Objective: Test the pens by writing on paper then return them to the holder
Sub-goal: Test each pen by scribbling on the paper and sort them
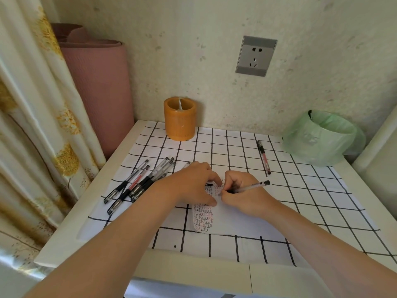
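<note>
A pink rolled mat (96, 87) stands beside the curtain (32, 125); a green-lined bin (322, 138) sits far right.

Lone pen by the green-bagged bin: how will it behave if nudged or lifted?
Lone pen likely rolls if pushed sideways: slim round barrel lying flat on the checked cloth. Probably light and stiff: thin clear plastic tube.
</note>
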Action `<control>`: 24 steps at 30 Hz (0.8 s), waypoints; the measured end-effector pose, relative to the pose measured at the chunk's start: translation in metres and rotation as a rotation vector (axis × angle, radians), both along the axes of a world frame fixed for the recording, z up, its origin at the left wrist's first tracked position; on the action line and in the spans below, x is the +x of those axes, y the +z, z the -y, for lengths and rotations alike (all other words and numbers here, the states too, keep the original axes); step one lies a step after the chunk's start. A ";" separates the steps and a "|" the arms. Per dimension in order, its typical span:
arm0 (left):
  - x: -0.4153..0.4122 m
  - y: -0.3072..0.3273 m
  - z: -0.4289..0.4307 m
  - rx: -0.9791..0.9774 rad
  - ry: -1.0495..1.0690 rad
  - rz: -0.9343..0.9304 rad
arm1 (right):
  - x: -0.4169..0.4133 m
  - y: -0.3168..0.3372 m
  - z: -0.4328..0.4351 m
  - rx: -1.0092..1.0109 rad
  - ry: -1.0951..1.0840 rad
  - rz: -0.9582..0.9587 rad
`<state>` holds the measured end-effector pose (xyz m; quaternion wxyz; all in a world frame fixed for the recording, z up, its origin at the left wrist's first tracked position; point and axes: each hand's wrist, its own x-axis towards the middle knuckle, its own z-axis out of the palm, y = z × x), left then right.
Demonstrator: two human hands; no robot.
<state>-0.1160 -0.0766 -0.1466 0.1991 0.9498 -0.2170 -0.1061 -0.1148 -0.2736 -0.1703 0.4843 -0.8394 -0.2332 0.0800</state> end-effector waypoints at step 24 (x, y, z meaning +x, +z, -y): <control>0.000 -0.003 -0.001 -0.015 0.010 0.005 | 0.000 -0.001 -0.002 0.048 -0.047 -0.033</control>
